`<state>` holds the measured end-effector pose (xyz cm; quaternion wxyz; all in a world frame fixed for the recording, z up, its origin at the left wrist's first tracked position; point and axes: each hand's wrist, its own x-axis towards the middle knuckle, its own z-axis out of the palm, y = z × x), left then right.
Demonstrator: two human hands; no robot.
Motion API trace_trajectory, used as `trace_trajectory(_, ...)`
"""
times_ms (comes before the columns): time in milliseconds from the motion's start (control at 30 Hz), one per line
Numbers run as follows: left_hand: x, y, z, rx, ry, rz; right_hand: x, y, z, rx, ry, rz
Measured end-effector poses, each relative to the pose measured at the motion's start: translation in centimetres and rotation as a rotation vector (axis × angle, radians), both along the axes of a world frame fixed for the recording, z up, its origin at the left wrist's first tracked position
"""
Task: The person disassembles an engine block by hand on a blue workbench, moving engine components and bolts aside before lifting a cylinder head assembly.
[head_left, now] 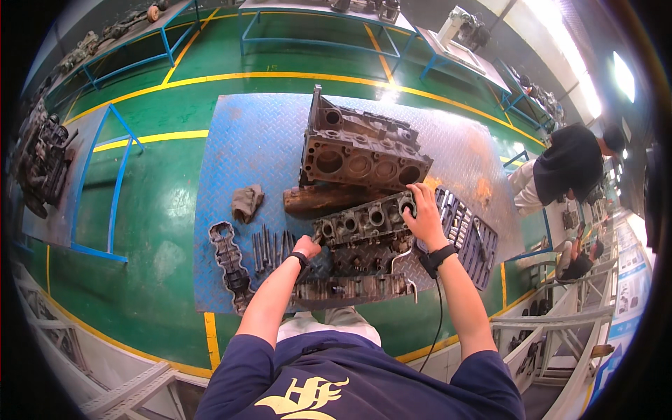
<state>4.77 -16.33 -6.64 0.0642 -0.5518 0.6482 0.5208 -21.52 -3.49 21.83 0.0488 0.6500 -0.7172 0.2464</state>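
A long metal cylinder head (364,218) with a row of round ports lies between my hands, tilted so the ports show. My left hand (306,246) is closed at its left end, fingers partly hidden. The right hand (424,214) grips the other end, with fingers over the upper corner. Just beyond is a rusty engine block (364,157) with several large bores, beside a brown wooden block (325,201). Closer to me lies another long metal engine part (350,288). Several long bolts (264,250) are laid out left of my left hand.
All this rests on a blue tread-plate table (262,140). A valve cover (227,259) and a grey rag (246,203) lie at the left. An open socket set (465,234) is by my right forearm. A person in black (570,164) stands at the right.
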Motion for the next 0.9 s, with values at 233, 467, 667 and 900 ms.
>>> trace_trajectory(233, 0.0, 0.5, -0.7, -0.04, 0.015, 0.015, 0.0, 0.3, -0.2, 0.002, 0.005, -0.013)
trace_trajectory(467, 0.3, 0.0, -2.4, 0.039, 0.056, 0.026, 0.5, 0.1, 0.1, 0.012, -0.016, -0.006)
trace_trajectory(667, 0.3, -0.2, -3.0, -0.001, 0.095, 0.039, 0.0, -0.2, -0.1, 0.013, 0.02, -0.001)
trace_trajectory(900, -0.1, -0.3, -3.1, 0.071, 0.078, 0.022, -0.4, 0.0, -0.6, 0.003, 0.009, -0.01)
